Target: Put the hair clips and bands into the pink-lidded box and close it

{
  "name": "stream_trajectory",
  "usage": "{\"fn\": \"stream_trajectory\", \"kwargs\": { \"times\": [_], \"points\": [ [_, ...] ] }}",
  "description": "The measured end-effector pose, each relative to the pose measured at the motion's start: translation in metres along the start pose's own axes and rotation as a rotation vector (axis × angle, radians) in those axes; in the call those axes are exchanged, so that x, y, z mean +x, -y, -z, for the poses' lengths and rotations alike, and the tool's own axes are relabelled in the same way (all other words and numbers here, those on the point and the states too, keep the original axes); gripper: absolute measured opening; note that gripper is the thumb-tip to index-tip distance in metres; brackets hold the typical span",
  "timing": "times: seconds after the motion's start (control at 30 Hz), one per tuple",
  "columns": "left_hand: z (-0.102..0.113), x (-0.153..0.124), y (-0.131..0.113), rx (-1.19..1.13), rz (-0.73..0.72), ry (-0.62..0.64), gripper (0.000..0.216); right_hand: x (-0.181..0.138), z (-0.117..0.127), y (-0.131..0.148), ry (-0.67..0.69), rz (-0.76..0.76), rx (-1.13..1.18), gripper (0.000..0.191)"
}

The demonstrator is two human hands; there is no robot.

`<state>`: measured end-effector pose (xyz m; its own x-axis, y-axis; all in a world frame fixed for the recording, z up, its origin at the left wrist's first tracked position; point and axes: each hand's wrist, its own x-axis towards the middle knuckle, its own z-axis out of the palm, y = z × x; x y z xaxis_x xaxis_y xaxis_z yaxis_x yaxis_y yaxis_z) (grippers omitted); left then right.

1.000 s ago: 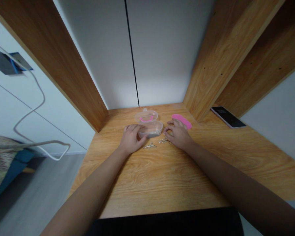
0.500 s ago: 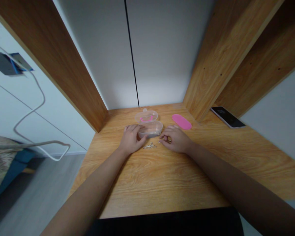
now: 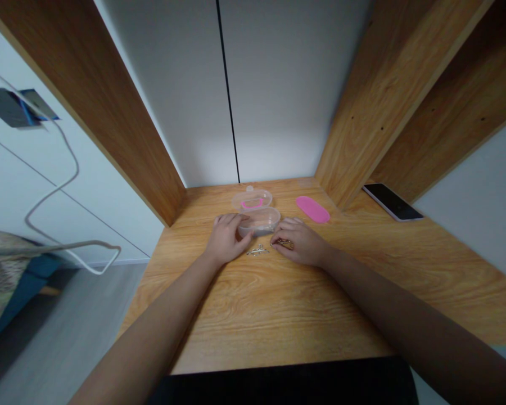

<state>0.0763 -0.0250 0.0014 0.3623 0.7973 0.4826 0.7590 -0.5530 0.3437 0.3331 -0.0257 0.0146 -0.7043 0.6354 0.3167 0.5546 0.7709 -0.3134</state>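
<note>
A clear plastic case (image 3: pixel 259 229) stands on the wooden table, its lid with a pink handle (image 3: pixel 252 202) folded back behind it. My left hand (image 3: pixel 226 239) grips the left end of the case, fingers behind and thumb at the front. Just right of the case, my right hand (image 3: pixel 298 242) is curled low over the tabletop, its fingers closed around small gold-coloured metal pieces (image 3: pixel 285 243) too small to name for certain. Between the hands, in front of the case, lies a little pile of thin, shiny metal pieces (image 3: pixel 257 250).
A pink oval plate (image 3: pixel 312 209) lies behind my right hand. A phone (image 3: pixel 392 201) rests farther right, beside a wooden upright (image 3: pixel 371 124). The wooden table (image 3: pixel 287 315) ends at a white back panel (image 3: pixel 278 112). A white cable (image 3: pixel 73 169) hangs at the left.
The fingers of my right hand have shifted slightly, and more of the gold-coloured metal pieces shows between them. My left hand stays on the case.
</note>
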Motion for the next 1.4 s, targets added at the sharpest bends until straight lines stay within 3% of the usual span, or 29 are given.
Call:
{"fn": "stream_trajectory", "kwargs": {
  "times": [0.23,0.4,0.77,1.1,1.4],
  "points": [
    [0.000,0.000,0.001,0.002,-0.015,0.002,0.034,0.000,-0.004,-0.001,-0.010,0.126,0.057,0.008],
    [-0.001,0.000,0.001,-0.002,-0.009,0.002,0.035,-0.001,-0.005,-0.001,-0.015,0.113,-0.008,0.009],
    [0.000,0.000,0.000,0.001,-0.012,-0.007,0.035,-0.001,-0.005,0.014,0.044,0.302,0.003,0.046],
    [-0.001,0.000,0.001,0.011,-0.008,-0.003,0.033,-0.002,-0.005,0.017,0.072,0.319,0.029,0.037],
    [-0.002,0.000,0.002,0.000,-0.019,-0.014,0.033,-0.003,-0.002,0.006,-0.045,0.290,0.166,0.027]
  ]
}}
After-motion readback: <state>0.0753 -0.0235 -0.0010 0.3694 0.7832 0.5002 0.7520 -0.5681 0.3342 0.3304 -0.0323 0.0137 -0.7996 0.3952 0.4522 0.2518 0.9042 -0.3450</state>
